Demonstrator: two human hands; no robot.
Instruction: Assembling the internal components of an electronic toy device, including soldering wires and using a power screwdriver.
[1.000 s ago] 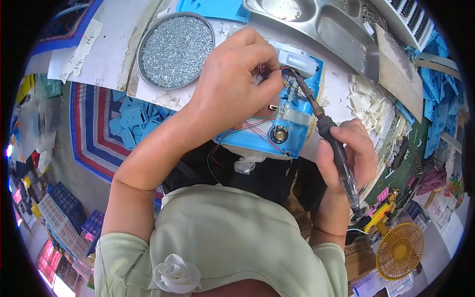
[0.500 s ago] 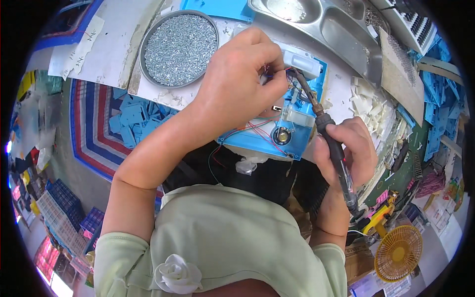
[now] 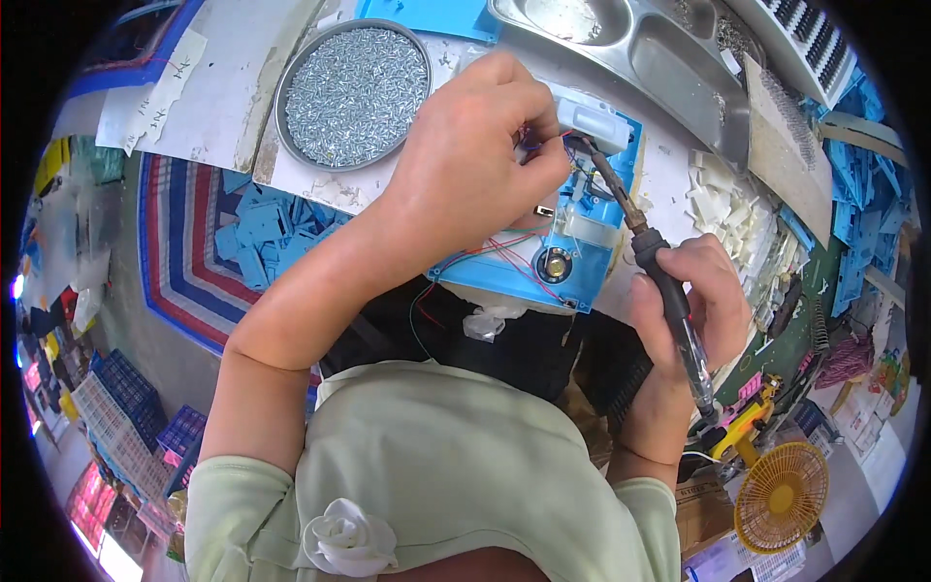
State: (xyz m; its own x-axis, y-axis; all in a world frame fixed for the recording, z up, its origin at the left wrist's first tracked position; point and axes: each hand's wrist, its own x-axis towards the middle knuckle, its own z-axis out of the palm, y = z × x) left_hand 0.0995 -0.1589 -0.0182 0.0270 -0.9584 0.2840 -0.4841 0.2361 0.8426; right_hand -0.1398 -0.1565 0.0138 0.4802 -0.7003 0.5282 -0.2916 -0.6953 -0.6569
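A blue plastic toy shell (image 3: 572, 262) lies open on the bench edge, with a small round speaker (image 3: 555, 264), a white block (image 3: 592, 121) and thin red and green wires (image 3: 504, 242) inside. My left hand (image 3: 475, 165) rests on its upper left part, fingertips pinching something small by the wires. My right hand (image 3: 689, 301) grips a soldering iron (image 3: 650, 252) like a pen. Its tip reaches up-left into the shell just below the white block, close to my left fingertips.
A round metal dish of small screws (image 3: 354, 92) sits at upper left. A steel compartment tray (image 3: 659, 68) lies behind the shell. White plastic pieces (image 3: 727, 204) and blue parts (image 3: 853, 194) pile at right. A yellow fan (image 3: 781, 495) stands lower right; blue plates (image 3: 262, 233) lie on the striped mat.
The hands and the soldering iron stay nearly in place on the blue shell. The left fingers shift slightly near the wires.
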